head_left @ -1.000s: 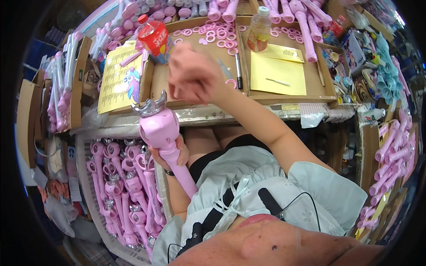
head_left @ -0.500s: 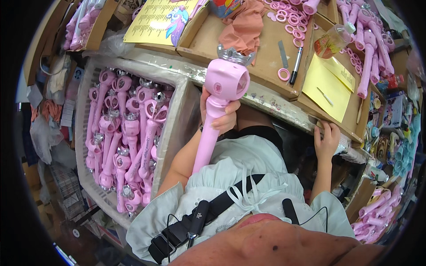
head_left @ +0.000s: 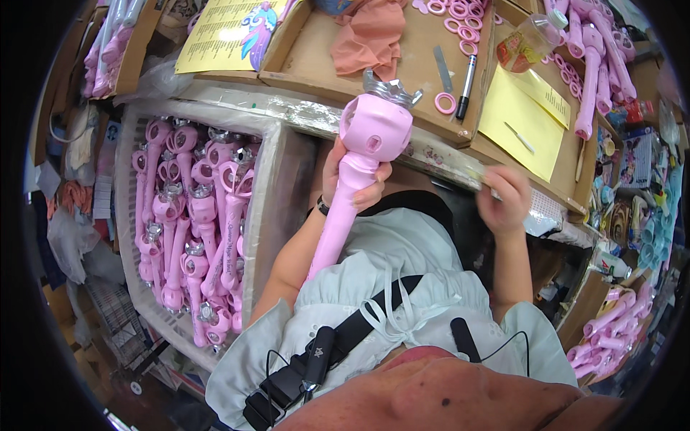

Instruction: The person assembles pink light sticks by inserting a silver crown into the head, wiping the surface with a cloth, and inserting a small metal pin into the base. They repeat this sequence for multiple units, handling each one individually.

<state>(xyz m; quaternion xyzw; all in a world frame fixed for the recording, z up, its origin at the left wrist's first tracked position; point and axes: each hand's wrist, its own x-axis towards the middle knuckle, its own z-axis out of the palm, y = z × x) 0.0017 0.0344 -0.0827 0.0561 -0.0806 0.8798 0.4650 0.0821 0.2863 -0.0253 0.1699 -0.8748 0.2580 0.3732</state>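
Note:
My left hand (head_left: 332, 176) is wrapped round the upper handle of a pink plastic toy wand (head_left: 338, 208). The wand is tilted, its round openwork head and silver crown (head_left: 392, 92) uppermost and its lower end against my top. To the right, my right hand (head_left: 505, 200) hovers by the table's front edge with its fingers curled together. A thin pale streak shows at its fingertips, too blurred to name. Just beyond that hand, a yellow paper sheet (head_left: 514, 147) lies with a slim white stick (head_left: 519, 138) on it.
At my left stands a crate (head_left: 269, 165) of similar wands (head_left: 201, 208). A cardboard tray (head_left: 309, 54) on the table holds an orange cloth (head_left: 368, 39), pink rings (head_left: 445, 103), a marker (head_left: 466, 90) and a metal strip (head_left: 442, 68). A plastic bottle (head_left: 528, 47) and more wands are at the right.
My right hand has lifted from the table edge and moved left, its fingers now curled. The wand's head has turned in my left hand. The whole view has shifted slightly.

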